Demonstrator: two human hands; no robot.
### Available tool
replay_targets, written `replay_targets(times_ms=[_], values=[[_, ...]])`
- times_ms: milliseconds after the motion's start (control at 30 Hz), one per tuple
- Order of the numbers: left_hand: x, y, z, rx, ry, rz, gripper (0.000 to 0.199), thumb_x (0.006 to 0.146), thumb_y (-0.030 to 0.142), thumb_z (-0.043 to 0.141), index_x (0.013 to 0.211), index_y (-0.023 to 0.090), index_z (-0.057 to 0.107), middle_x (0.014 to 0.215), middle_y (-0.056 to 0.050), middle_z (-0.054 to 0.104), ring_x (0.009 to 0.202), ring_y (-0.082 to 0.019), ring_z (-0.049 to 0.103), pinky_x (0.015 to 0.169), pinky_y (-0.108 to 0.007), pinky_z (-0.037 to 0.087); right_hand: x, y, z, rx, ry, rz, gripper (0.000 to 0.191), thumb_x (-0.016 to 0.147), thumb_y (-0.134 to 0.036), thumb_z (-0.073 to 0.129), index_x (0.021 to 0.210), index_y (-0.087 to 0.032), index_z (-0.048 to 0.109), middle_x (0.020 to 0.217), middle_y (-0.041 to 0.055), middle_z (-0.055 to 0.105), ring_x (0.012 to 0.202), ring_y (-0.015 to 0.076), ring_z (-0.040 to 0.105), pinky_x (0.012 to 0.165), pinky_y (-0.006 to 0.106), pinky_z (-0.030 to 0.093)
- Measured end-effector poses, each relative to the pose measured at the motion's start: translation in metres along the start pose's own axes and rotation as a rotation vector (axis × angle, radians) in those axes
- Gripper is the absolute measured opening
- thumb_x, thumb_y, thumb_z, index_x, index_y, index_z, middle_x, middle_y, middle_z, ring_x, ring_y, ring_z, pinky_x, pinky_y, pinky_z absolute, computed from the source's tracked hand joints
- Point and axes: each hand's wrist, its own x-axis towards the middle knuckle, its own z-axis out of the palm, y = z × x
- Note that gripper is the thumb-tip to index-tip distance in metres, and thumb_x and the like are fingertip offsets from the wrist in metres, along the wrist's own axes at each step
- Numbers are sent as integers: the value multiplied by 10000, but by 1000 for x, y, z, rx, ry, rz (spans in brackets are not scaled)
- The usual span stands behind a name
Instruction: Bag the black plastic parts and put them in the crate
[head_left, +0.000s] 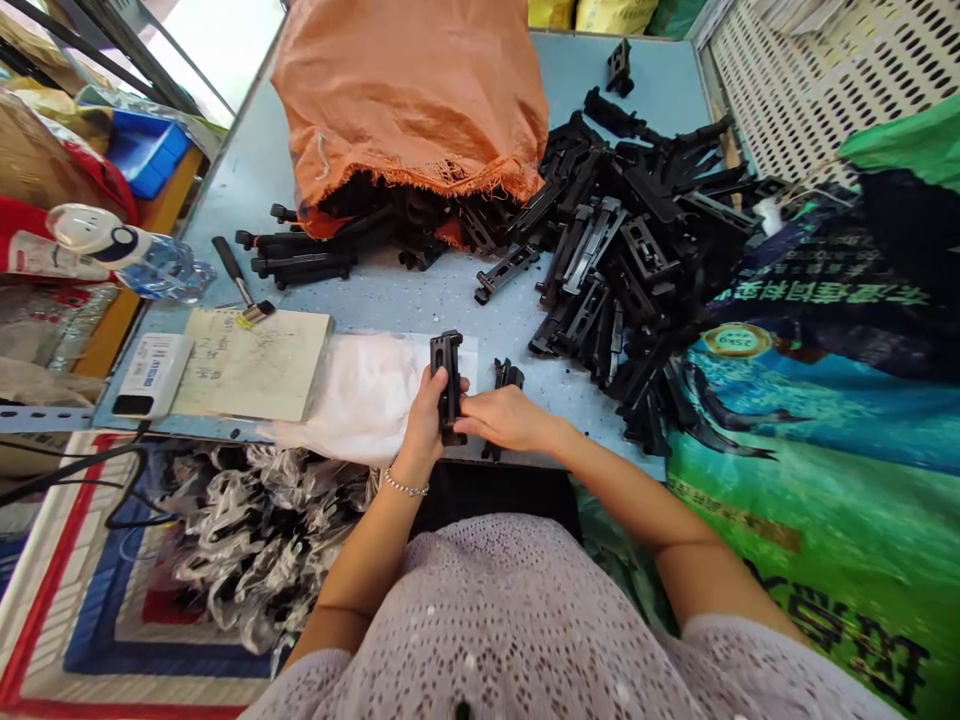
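Observation:
My left hand (pixel 426 415) is wrapped round a black folding bracket (pixel 448 375), held upright over the table's near edge. At the bracket's lower end, my right hand (pixel 506 415) is closed, with its fingertips against the part; whether they pinch a small piece of it is hidden. Just behind my right hand, another black bracket (pixel 508 374) lies on the blue table (pixel 390 300). To the left of my hands is a stack of clear plastic bags (pixel 367 385).
An orange woven sack (pixel 412 90) spills black brackets at the back. A large pile of them (pixel 637 230) covers the right side. On the left are a hammer (pixel 238 275), a notepad (pixel 255 365), a white device (pixel 152 375) and a bottle (pixel 161 265). Below stands a crate (pixel 52 580) of bagged parts.

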Motion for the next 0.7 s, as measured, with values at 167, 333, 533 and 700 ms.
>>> replay_targets(times_ms=[167,333,533,700], values=[[0,-37,2,616,19,227,614,881,524,645,1395,221,501,1264,-137,616,1246,-302,569,1108,-507,420,69,81,-61,-468,201,241,232,1035,-148,462,1173,-142,648,1102,120,712,945,198,579,730,308,370],[1,-55,6,1036,10,321,652,923,467,584,1488,182,429,1529,-225,389,1468,-385,341,1212,-623,223,107,107,-88,-551,260,254,239,983,-97,531,1199,-37,615,1138,200,688,1118,265,504,890,390,380],[18,-17,10,863,125,732,1071,866,487,696,1606,234,-35,1663,-225,153,1547,-366,214,1251,-594,183,63,10,-64,-152,463,138,458,948,-437,657,1268,-134,533,1119,128,663,1004,260,599,860,386,476],[9,16,8,535,-35,697,853,930,491,618,1606,348,117,1671,-74,240,1541,-281,278,1275,-450,232,49,-7,-55,35,469,15,418,1064,-550,325,1096,-202,555,983,78,650,886,205,619,759,324,468]])
